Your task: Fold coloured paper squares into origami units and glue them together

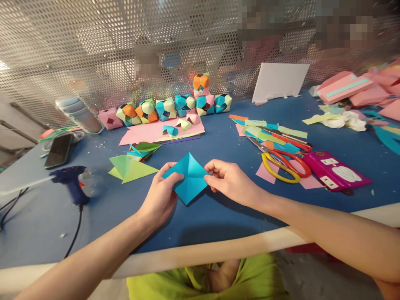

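A square of blue paper (189, 183), creased along its middle and turned corner-up, is held above the blue table. My left hand (164, 187) pinches its left corner, thumb on top. At the opposite corner, my right hand (229, 179) grips the paper between thumb and fingers. Left of my hands lie folded green paper pieces (131, 168), with darker green and blue folded pieces (143, 149) just behind. Small curved paper pieces (170, 130) rest on a pink sheet (140, 134) farther back.
A glue gun (73, 183), phone (58, 150) and bottle (79, 114) occupy the left. Several folded paper balls (165, 109) line the back. Scissors (281, 166), paper strips and a magenta case (336, 171) lie right. A white board (280, 82) stands behind.
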{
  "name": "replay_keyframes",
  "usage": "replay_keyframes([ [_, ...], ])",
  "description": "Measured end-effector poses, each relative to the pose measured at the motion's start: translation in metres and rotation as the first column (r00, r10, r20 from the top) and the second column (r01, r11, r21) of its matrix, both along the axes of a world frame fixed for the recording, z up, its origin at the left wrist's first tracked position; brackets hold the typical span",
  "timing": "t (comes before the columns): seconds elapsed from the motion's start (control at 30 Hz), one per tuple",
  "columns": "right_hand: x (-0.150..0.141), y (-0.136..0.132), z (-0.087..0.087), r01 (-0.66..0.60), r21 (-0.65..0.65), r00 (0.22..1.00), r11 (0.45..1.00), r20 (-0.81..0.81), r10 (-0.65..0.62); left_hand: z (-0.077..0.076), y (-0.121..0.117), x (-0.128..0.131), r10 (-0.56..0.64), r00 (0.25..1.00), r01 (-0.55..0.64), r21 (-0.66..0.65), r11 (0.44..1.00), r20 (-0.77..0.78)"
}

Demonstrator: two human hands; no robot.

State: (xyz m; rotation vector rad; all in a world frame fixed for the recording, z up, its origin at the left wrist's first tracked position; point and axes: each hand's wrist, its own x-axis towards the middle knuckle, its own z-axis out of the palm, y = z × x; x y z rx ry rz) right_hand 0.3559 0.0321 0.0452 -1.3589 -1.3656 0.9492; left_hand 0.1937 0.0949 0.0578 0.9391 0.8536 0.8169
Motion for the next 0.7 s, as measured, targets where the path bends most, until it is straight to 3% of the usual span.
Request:
replay_keyframes([
  [0.7, -0.0016, -0.0013, 0.0008, -0.004, -0.008, 0.997, 1.0, -0.082, 0.004, -0.0013, 0.0012, -0.0006, -0.024, 0.999, 0.026, 0.069, 0.997, -0.038],
])
